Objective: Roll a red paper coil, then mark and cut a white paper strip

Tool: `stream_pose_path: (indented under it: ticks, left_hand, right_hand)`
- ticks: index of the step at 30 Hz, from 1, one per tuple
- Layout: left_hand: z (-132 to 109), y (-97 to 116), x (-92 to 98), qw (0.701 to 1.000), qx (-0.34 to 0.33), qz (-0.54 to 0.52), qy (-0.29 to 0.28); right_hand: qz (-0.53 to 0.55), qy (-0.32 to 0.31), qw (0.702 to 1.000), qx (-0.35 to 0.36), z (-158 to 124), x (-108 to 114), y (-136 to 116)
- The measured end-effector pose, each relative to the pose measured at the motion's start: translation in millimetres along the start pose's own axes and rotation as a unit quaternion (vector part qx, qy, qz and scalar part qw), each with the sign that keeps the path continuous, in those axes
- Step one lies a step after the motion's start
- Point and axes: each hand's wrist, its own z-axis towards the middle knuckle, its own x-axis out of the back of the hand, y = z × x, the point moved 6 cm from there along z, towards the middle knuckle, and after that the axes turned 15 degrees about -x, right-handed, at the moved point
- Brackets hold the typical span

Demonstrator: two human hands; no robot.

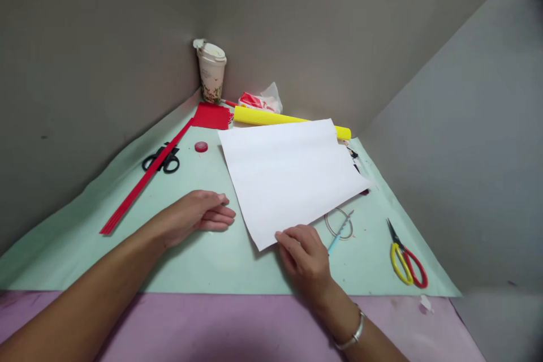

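A large sheet of white paper (288, 175) lies at an angle over the middle of the table, its right corner curling up. My right hand (303, 251) pinches the sheet's near edge between thumb and fingers. Left of the paper, my left hand (203, 212) rests with its fingers stretched out, apart from the sheet and holding nothing. Close to my right hand, partly under the sheet, are a light blue pen-like tool (338, 237) and a thin ring (351, 229).
Scissors with yellow and red handles (405, 263) lie at right. Red strips (146, 175) cross black scissors (171, 164) at left. Behind are a red tape roll (201, 147), red paper (212, 117), a yellow roll (263, 117), a plastic packet (258, 102) and a lidded cup (211, 73).
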Motion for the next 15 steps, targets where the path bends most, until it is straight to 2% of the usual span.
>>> stream_pose_path:
  ticks: [3, 6, 11, 15]
  left_hand:
    - [-3, -9, -20.2, 0.999, 0.020, -0.014, -0.044]
    - [-4, -11, -31.1, 0.998, 0.021, -0.024, -0.062]
    - [-6, -10, -36.8, 0.996, 0.011, -0.031, -0.081]
    - [-5, -13, -38.4, 0.997, 0.013, -0.018, -0.074]
  right_hand:
    - [0.006, -0.004, 1.000, -0.002, -3, -1, 0]
    - [0.019, -0.010, 1.000, -0.013, -5, 0, 0]
    - [0.042, -0.027, 0.999, -0.020, -8, 0, 0]
    - [0.052, -0.076, 0.996, -0.013, -11, -5, -3]
